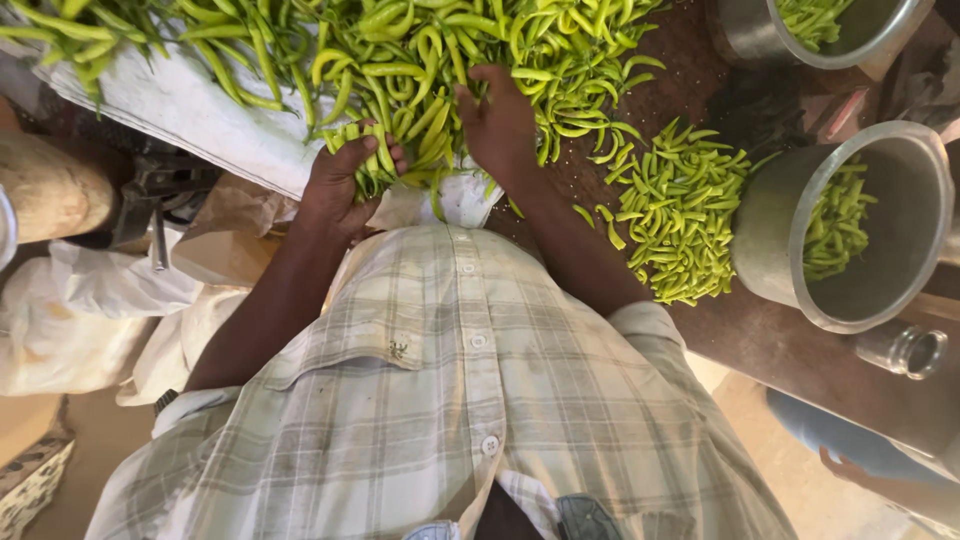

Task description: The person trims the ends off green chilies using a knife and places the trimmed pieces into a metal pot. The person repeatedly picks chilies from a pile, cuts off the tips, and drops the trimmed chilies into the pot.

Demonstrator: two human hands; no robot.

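A very big pile of green chillies (pixel 400 40) lies at the top, spread out on a white cloth (pixel 190 110). Beside it is a brown table (pixel 760 340). Two shiny metal pots stand on the table. The near pot (pixel 770 230) has some chillies in it, and so does the far pot (pixel 750 30). Between the big pile and the near pot lies a small heap of chillies (pixel 680 210), all lined up the same way. The person's left hand (pixel 340 185) is at the near edge of the big pile. Its fingers are closed around a bunch of chillies (pixel 372 165), and the bunch sticks up out of the fist. The right hand (pixel 500 125) is just beside it, lying on top of the big pile. Its fingers are bent and a little apart, touching the loose chillies, but I cannot tell if they have hold of one. It looks like the picking-up step: chillies are being gathered out of the pile into the left fist. I think a good next move needs the right fingers to pinch one chilli, and the left fist to stay tight so nothing slips out. A little glass jar (pixel 905 350) lies on its side by the near pot. Low in the corner, another person's hand (pixel 845 468) peeks in.
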